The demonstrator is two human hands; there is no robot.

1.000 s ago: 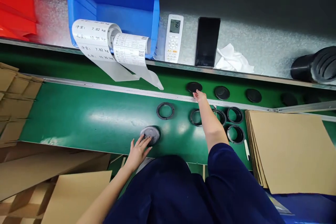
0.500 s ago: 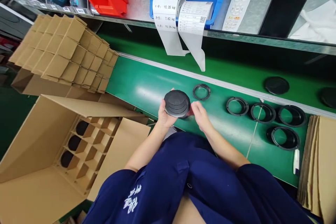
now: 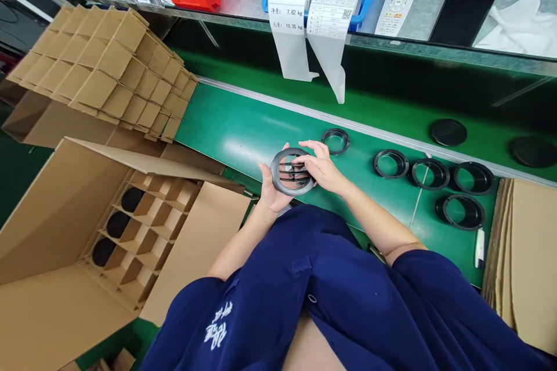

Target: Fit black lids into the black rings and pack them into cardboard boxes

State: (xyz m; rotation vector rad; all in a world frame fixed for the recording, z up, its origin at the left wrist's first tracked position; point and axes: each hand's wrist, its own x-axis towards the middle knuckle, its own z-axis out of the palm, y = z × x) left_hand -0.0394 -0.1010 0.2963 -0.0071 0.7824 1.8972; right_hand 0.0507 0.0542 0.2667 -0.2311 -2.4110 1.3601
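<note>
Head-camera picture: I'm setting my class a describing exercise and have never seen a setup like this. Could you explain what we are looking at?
There is no machine here, only a person's two bare hands. One camera worn on the head takes the view, looking forward and down, so the person's own dark blue clothing fills the bottom.

The left hand supports a dark grey round frame with thin black bars; the right hand reaches its fingers over the frame's right side.

On the green tabletop stand five open black rings, with a slim white pen-like tool at the right. To the left, an open brown cardboard box with dividers holds three dark round items.
</note>
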